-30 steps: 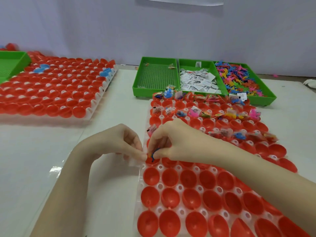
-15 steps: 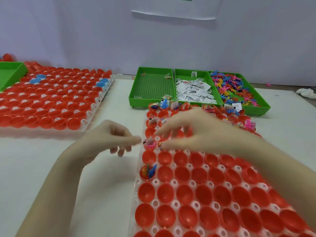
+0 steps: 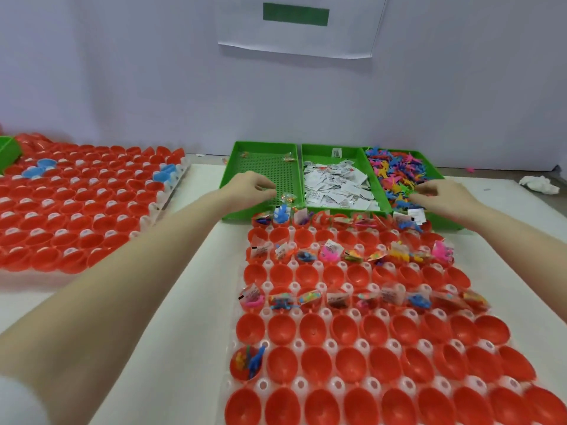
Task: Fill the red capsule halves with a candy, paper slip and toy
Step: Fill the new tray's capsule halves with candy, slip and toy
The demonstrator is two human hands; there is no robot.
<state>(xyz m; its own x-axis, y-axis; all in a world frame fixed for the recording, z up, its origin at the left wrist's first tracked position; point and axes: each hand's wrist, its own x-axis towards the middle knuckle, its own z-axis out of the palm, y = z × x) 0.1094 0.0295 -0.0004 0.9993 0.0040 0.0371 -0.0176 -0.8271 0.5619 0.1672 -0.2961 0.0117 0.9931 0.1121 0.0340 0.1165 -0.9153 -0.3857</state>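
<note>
Left hand point(image 3: 251, 187): over the candy tray point(image 3: 245, 161), fingers curled down toward the few sweets left there – probably pinching one, though blur hides the tips, so cannot tell.
Right hand point(image 3: 441, 194): at the front edge of the toy tray point(image 3: 429, 167), fingers bent into the coloured toys point(image 3: 395, 170); a catch not visible either.
Paper slips point(image 3: 334, 185): middle green tray, between the two hands, untouched by either.
Capsule rack point(image 3: 352, 348): just in front of the trays (nearer the body), long axis running away from the trays toward the wearer.
Filled rows: three of them at the tray end of the rack, alternating with bare rows.
Started half point(image 3: 247, 361): far from the trays, on the rack's left edge, holding a blue toy and something orange.
Next red capsule halves point(image 3: 282, 361): rightward from the started half, well back from both hands – both must draw in from the trays; left hand on the nearer side.
Second rack point(image 3: 76, 210): left of the trays, red halves, a few blue.
</note>
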